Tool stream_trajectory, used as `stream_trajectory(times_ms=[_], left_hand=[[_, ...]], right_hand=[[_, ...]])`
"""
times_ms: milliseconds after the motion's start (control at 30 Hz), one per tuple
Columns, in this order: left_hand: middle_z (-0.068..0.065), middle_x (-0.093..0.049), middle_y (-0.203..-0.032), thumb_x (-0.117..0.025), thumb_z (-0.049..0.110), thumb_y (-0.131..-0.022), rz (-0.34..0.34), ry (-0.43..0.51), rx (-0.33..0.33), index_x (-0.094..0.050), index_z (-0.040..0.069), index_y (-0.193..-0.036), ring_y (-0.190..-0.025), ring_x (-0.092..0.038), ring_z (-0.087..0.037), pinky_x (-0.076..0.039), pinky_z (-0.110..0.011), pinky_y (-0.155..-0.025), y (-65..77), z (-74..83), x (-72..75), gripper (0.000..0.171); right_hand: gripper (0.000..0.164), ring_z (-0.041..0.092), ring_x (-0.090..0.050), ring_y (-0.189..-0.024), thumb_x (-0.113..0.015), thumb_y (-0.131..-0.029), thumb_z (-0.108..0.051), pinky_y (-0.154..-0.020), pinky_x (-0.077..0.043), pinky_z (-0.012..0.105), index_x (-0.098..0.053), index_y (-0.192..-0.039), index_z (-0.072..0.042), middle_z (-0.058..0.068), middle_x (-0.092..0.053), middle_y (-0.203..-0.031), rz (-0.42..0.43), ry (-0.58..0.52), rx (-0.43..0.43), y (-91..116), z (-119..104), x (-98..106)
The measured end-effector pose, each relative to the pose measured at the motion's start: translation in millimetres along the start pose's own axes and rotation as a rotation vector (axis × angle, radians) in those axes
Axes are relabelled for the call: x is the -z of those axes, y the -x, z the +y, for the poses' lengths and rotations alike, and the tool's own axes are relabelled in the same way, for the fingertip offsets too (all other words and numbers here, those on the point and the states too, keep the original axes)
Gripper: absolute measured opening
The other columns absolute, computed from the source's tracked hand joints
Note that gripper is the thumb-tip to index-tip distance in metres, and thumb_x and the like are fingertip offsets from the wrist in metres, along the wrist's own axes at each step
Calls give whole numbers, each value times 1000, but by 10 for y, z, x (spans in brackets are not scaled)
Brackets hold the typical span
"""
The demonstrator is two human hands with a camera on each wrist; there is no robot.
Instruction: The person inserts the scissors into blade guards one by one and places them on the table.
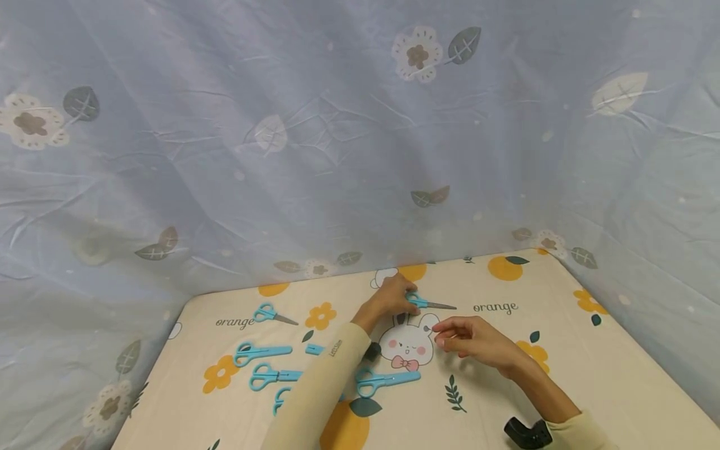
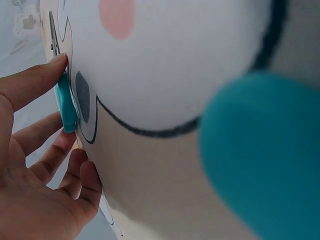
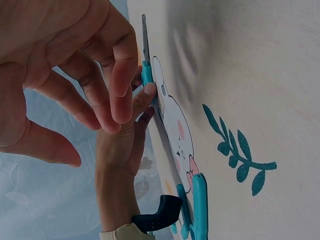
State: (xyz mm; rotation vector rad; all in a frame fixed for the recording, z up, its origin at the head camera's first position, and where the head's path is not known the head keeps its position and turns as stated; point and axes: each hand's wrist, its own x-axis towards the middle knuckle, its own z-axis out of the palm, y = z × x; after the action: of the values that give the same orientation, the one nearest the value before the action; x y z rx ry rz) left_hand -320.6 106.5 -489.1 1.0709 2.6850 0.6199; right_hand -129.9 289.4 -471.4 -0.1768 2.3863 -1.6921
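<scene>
At the back of the table, my left hand (image 1: 394, 297) pinches the blue handle of a pair of scissors (image 1: 440, 305) whose bare metal blades point right. In the left wrist view the thumb and index finger lie at the scissors' handle (image 2: 66, 102), which rests on the cloth. My right hand (image 1: 478, 340) hovers right of the printed rabbit, fingers loosely bent and holding nothing. Nearer me, scissors in a blue sheath (image 1: 394, 379) lie below the rabbit. A second bare-bladed pair of scissors (image 1: 275, 314) lies at the left.
Left of the left sleeve lie sheathed scissors (image 1: 264, 352) and another sheathed pair (image 1: 274, 376). A blue piece (image 1: 314, 349) and a blue handle loop (image 1: 279, 400) are partly covered by the sleeve (image 1: 315, 387). A patterned cloth curtain (image 1: 360, 156) hangs behind the table.
</scene>
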Motion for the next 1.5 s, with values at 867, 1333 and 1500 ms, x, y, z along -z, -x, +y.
stream_trajectory(times_ms=[867, 1333, 1500], left_hand=[[-4, -80, -111, -83, 9, -90, 75, 21, -70, -73, 13, -110, -102, -73, -16, -57, -24, -90, 109, 39, 20, 23], [-3, -79, -112, -81, 15, -97, 78, 48, -101, -80, 13, -117, -103, -74, -17, -58, -27, -92, 250, -72, 127, 20], [-3, -79, -115, -80, 19, -98, 81, 81, -83, -79, 14, -122, -103, -72, -16, -58, -31, -94, 306, -102, 178, 24]], right_hand=[[51, 27, -67, -97, -73, -103, -24, -76, -60, 32, -61, -141, 7, 19, -71, -121, -25, -18, 18, 31, -20, -9], [50, 26, -68, -95, -73, -104, -24, -76, -60, 32, -61, -141, 7, 22, -70, -122, -33, -26, 19, 60, -42, -37], [50, 27, -68, -95, -73, -104, -25, -75, -59, 32, -61, -140, 7, 21, -71, -120, -36, -11, 28, 53, -54, -39]])
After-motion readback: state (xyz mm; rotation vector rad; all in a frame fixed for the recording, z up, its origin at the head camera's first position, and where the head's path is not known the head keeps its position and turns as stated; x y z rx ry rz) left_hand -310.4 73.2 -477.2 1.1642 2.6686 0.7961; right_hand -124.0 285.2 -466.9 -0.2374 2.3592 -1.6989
